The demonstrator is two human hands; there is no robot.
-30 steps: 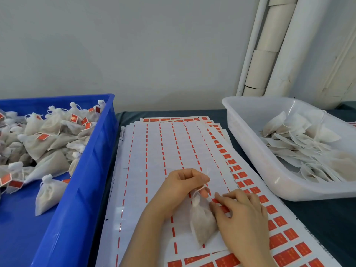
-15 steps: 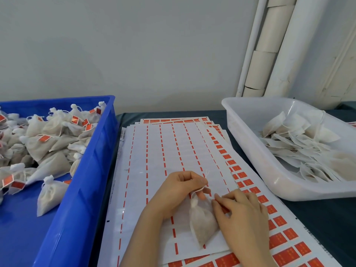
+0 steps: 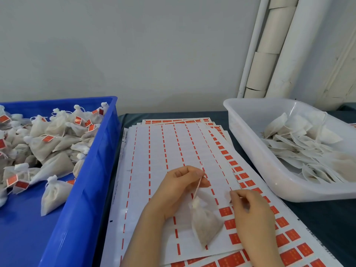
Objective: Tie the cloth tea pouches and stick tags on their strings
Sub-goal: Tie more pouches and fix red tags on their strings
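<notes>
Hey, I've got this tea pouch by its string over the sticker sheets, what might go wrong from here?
The left hand pinches only the thin string, so the pouch may swing or slip while it is being tagged. The right hand pinches a pale scrap, too blurred to identify. If it is a sticker, it might fold on itself or cling to the hand.

**Fig.** Rear of scene. Plain pale grey wall [image 3: 134, 45], matt, fills upper half and meets the worktop [image 3: 327, 224] along a straight horiz. line. Worktop covered w/ dark blue-grey cloth, visible at right front and in a strip at centre back. Upper right: white pipes [image 3: 294, 45], near-vertical, leaning slightly; one lagged in sections w/ visible joints. Far-right wall paint cracked. Light soft, even; shadows faint.
</notes>
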